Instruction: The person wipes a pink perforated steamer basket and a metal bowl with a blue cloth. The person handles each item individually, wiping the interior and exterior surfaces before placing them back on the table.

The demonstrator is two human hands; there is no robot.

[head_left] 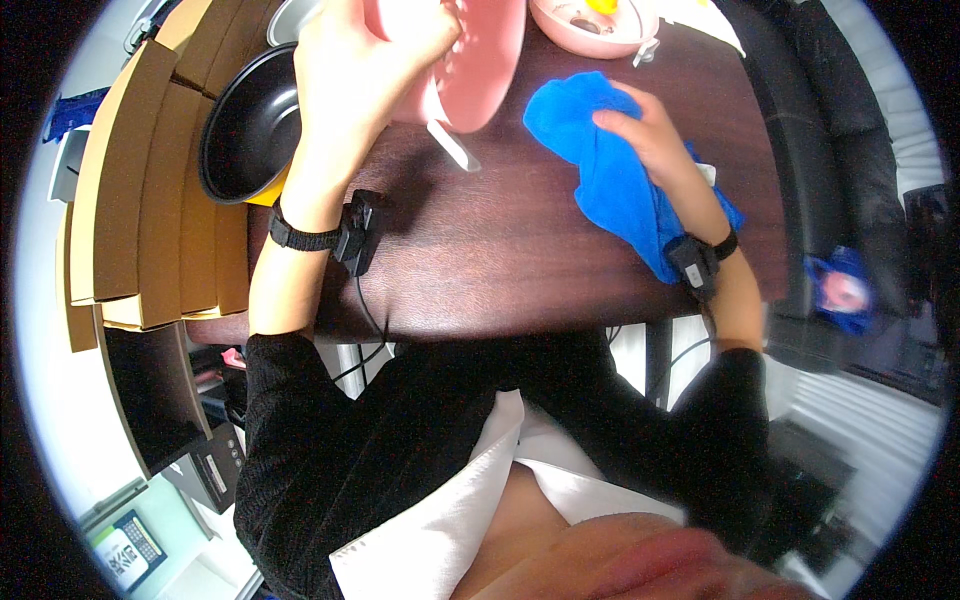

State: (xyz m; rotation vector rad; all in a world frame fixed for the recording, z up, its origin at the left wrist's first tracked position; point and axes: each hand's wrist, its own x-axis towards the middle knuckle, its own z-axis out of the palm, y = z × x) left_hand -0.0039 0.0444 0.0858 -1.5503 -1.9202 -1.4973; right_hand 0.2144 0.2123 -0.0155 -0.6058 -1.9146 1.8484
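Observation:
My left hand is closed on a pink bowl, lifted and tipped up over the dark wooden table at the top of the view. A short white tab sticks out from the bowl's lower edge. Part of the bowl is cut off by the picture's top edge. To the right, my right hand grips a bright blue cloth, bunched at its upper end and trailing down beneath the wrist. The cloth is apart from the bowl. Both wrists carry black straps with small boxes and cables.
A second pink bowl with a yellow thing inside stands at the table's far side. Left of my left forearm is a black-lined pot, yellow outside, beside a pale bowl. Cardboard boxes line the left; a black sofa the right.

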